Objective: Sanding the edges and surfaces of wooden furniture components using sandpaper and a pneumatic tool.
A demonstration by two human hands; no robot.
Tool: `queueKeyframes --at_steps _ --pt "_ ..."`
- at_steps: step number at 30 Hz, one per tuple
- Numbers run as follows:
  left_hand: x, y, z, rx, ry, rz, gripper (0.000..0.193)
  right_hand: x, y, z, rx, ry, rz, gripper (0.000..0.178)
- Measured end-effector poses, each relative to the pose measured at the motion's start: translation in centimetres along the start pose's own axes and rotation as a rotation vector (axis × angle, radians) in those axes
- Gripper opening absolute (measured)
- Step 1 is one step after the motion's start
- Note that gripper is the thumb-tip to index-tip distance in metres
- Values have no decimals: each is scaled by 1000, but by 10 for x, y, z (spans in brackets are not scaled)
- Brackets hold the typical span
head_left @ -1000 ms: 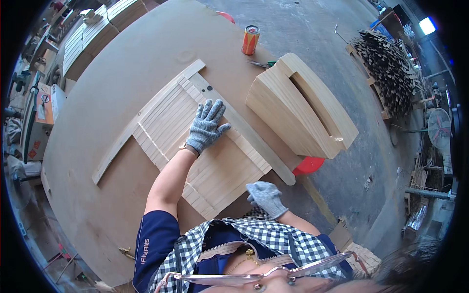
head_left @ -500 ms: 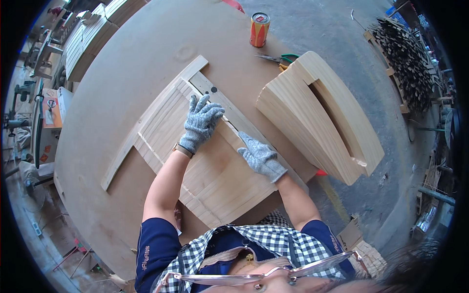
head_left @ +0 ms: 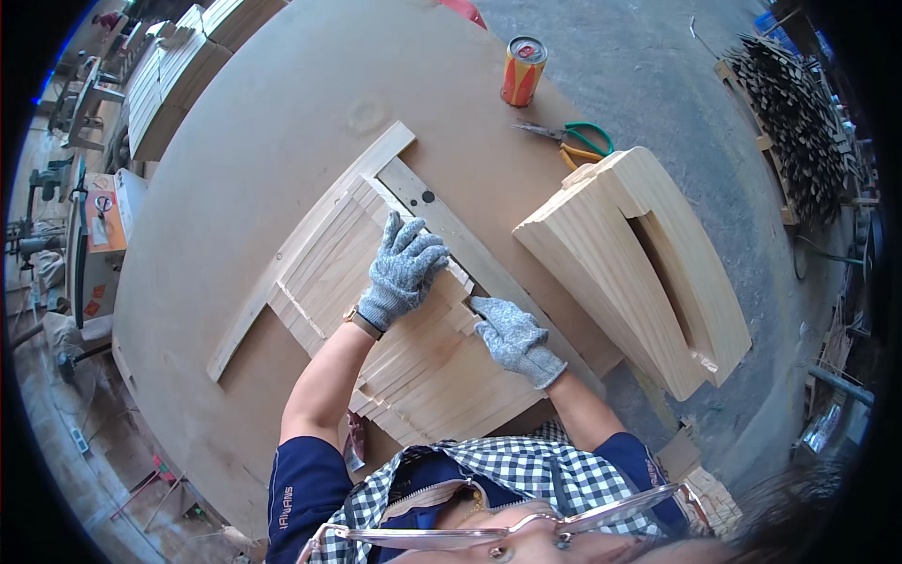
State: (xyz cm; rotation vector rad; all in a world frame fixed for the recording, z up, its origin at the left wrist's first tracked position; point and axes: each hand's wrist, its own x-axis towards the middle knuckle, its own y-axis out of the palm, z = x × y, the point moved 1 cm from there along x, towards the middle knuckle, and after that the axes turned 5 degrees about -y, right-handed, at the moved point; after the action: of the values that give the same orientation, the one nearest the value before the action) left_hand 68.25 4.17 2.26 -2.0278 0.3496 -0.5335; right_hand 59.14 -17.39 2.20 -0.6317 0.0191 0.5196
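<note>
A set of pale wooden strips (head_left: pixel 442 362) lies side by side and stacked before me, with some ends stepped out of line. My left hand (head_left: pixel 404 273), in a grey knit glove, rests on their far part with its fingers spread toward the edge by a straight bar. Lower along that edge, my right hand (head_left: pixel 520 345), gloved alike, lies against the strips, fingers stretched out toward a stepped gap between the hands. Its fingertips are partly hidden. A wooden L-shaped frame, with a long left arm (head_left: pixel 315 240) and a right bar (head_left: pixel 442 218), borders the strips.
On the brown round-edged table (head_left: pixel 225 169) stand a red and yellow can (head_left: pixel 522 72) and pliers (head_left: pixel 568 138) with green and orange handles. A thick slotted wooden block (head_left: pixel 611 273) stands at the right. Stacked boards (head_left: pixel 178 85) are far left; a pile of dark sticks (head_left: pixel 794 122) is far right.
The whole view has shifted slightly down and right. Some strips have slid out of line, leaving stepped ends between my hands and at the near left. Both hands stay on the wood.
</note>
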Motion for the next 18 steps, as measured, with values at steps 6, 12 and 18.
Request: queueKeyframes --at_steps 6,12,18 --pt "-11 3 8 25 -59 3 31 9 3 -6 48 -35 -71 48" --pt "-32 -4 58 -356 -306 -434 47 8 -9 -11 32 -71 -123 57" --pt "-104 -40 151 259 -826 -475 44 43 -3 17 -216 -227 -121 81"
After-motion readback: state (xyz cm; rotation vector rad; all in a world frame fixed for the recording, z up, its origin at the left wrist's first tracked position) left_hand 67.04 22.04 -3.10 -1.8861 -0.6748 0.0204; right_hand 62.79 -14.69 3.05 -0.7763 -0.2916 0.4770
